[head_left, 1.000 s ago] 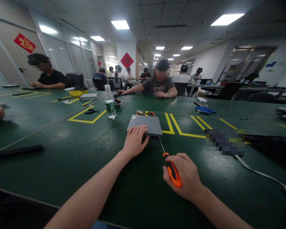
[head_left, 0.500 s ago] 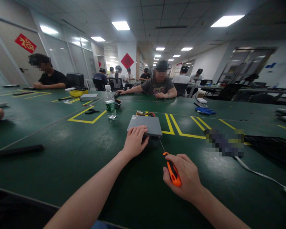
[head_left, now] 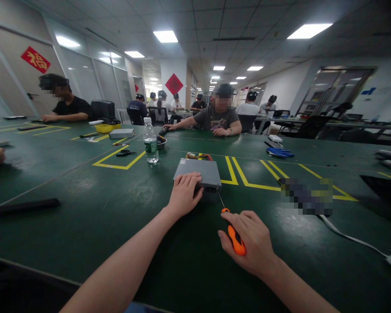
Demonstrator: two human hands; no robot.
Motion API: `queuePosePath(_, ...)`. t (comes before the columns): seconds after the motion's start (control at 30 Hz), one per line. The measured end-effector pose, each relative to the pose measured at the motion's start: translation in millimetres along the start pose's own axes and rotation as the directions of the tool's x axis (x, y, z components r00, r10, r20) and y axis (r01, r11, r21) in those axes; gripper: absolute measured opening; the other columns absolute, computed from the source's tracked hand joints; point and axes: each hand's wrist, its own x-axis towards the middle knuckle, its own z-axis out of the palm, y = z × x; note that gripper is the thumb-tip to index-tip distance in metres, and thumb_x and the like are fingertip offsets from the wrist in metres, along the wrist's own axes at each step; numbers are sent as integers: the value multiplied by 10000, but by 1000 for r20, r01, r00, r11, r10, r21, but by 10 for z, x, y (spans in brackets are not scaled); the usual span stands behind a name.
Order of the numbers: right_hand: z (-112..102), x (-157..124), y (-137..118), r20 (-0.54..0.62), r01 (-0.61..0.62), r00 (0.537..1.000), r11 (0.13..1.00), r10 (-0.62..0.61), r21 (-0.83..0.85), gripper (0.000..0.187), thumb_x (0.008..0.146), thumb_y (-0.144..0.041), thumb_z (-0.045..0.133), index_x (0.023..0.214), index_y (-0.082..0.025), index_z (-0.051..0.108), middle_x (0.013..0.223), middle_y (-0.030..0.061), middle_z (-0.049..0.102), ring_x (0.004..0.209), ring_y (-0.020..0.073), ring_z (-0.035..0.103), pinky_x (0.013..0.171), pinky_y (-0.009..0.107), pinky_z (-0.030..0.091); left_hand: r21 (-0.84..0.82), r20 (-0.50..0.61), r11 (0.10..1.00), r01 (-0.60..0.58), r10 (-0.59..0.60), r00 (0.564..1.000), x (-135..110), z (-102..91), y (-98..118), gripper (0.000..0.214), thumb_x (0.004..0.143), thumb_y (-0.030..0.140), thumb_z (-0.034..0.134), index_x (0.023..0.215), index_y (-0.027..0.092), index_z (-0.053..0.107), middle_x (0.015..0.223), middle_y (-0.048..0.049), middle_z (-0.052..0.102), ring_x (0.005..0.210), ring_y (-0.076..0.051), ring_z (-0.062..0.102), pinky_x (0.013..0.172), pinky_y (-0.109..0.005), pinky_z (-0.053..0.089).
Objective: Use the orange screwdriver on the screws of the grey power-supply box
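A grey metal computer power supply (head_left: pixel 206 170) lies on the green table, its socket side facing me and coloured cables (head_left: pixel 198 156) behind it. My left hand (head_left: pixel 186 191) grips its near left edge, fingers over the top and thumb at the front. In my right hand (head_left: pixel 250 239) is a screwdriver (head_left: pixel 236 241) with an orange and black handle. Its thin shaft slants up toward the box's front right corner; whether the tip touches a screw is too small to tell.
A water bottle (head_left: pixel 150 141) stands upright left of the power supply, before a small bowl (head_left: pixel 162 142). Blue gloves (head_left: pixel 280 152) and a blurred-out dark object (head_left: pixel 304 196) with a white cable are on the right. A black bar (head_left: pixel 26 206) lies left. A co-worker (head_left: pixel 220 113) sits opposite.
My right hand and the screwdriver handle have shifted slightly left. The dark mesh-like object at the right edge has moved away rightward. The co-worker's hand opposite has raised a dark tool by the bowl.
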Motion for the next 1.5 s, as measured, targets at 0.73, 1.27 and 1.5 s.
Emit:
queuePosePath(0.73, -4, 10, -75, 20, -21, 1000, 1000, 21, -5, 187, 774, -238, 471, 917, -153, 557, 713, 29, 601, 615, 138, 540, 699, 330, 391, -37, -122, 982, 186, -189, 974, -49, 66, 5, 261, 755, 313, 586, 1016, 314, 571, 1281, -64, 350, 1211, -297, 266, 913, -515, 308)
queuePosePath(1.27, -43, 48, -116, -32, 0, 999, 999, -2, -43, 165, 761, -227, 483, 864, -145, 582, 715, 36, 575, 660, 149, 516, 736, 347, 378, 0, -81, 994, 111, -111, 991, -55, 33, 37, 210, 768, 305, 570, 977, 295, 572, 1244, -6, 500, 1199, -255, 323, 869, -447, 288)
queuePosePath(1.5, -18, 57, -133, -19, 41, 999, 997, -43, -64, 168, 769, -247, 506, 869, -156, 605, 714, 38, 556, 678, 151, 494, 730, 350, 382, -39, -70, 990, 136, -139, 988, -50, 11, 44, 193, 764, 307, 573, 957, 296, 570, 1242, 7, 504, 1191, -245, 335, 850, -429, 281)
